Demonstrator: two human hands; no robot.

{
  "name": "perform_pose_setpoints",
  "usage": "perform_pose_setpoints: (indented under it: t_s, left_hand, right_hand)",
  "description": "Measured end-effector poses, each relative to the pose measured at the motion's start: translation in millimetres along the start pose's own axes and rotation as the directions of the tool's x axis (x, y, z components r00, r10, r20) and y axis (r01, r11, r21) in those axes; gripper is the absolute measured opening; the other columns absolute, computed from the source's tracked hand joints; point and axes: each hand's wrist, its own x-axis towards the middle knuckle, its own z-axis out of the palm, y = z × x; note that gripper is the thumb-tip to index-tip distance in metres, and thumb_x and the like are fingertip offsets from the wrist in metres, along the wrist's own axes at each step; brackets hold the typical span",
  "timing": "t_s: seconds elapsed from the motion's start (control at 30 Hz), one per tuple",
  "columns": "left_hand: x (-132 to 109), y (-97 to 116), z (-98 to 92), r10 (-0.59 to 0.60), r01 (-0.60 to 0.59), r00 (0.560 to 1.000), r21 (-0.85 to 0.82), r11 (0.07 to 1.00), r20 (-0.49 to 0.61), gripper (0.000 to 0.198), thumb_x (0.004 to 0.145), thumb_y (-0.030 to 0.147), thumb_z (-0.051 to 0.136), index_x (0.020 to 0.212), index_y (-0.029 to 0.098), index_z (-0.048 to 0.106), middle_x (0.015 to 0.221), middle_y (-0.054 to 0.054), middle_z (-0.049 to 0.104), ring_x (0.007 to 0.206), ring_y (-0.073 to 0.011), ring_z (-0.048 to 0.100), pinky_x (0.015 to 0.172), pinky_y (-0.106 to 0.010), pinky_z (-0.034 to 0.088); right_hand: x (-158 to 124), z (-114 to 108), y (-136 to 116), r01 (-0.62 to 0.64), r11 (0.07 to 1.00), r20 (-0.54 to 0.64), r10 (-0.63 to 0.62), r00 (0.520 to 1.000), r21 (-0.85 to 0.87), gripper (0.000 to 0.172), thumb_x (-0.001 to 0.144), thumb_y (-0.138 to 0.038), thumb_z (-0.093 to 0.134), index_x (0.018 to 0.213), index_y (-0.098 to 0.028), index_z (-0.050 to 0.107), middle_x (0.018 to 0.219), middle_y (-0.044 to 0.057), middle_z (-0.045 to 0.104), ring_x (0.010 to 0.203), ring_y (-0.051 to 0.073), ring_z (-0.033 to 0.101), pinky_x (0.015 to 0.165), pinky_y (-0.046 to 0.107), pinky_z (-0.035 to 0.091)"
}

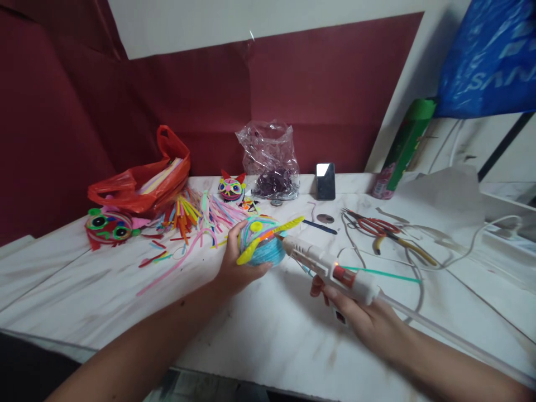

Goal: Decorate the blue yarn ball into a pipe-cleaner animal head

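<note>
Left hand (234, 262) cups blue ball (263, 251); right hand (360, 318) grips glue gun (330, 268), nozzle at ball's 3 o'clock. Yellow strip (288, 224) on; looks part-decorated, loose strips (192, 215) at 10 o'clock unused.

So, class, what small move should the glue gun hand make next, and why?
Probably squeeze a small dab: the glue gun, in the right hand, has its nozzle at the yarn ball, by its yellow strip, left hand gripping it.
</note>
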Motion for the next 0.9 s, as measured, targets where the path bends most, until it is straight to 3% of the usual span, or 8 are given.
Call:
perform_pose_setpoints:
  t_s: [0.3,0.57,0.9]
  left_hand:
    - [2.5,4.2,-2.9,0.044,-0.045,0.999,0.061,0.997,0.007,0.087,0.062,0.044,0.073,0.135,0.021,0.031,0.129,-0.014,0.05,0.113,-0.0366,0.058,0.084,-0.05,0.058]
    - [3.2,2.2,-1.5,0.075,-0.074,0.997,0.075,0.994,-0.003,0.087,0.06,0.044,0.073,0.134,0.025,0.031,0.128,-0.013,0.051,0.112,-0.0357,0.058,0.088,-0.05,0.056]
    - [3.0,2.1,-3.1,0.086,-0.086,0.996,0.078,0.993,-0.002,0.085,0.062,0.041,0.073,0.134,0.026,0.031,0.13,-0.013,0.051,0.114,-0.0348,0.057,0.088,-0.051,0.056]
  right_hand:
    - [1.0,-0.4,10.2,-0.033,0.999,0.031,0.032,0.999,0.036,0.045,0.093,-0.048,0.033,0.078,-0.021,0.065,0.062,0.001,0.059,0.052,0.014,0.057,0.047,0.024,0.045]
    - [2.9,-2.1,5.4,-0.017,0.999,0.012,0.017,1.0,0.035,0.046,0.092,-0.048,0.033,0.074,-0.021,0.064,0.063,0.001,0.061,0.052,0.014,0.057,0.051,0.026,0.047]
    - [3.1,-1.9,5.3,-0.038,0.999,-0.002,0.038,0.999,0.016,0.048,0.091,-0.05,0.033,0.07,-0.02,0.064,0.059,0.001,0.058,0.049,0.013,0.053,0.046,0.025,0.045]
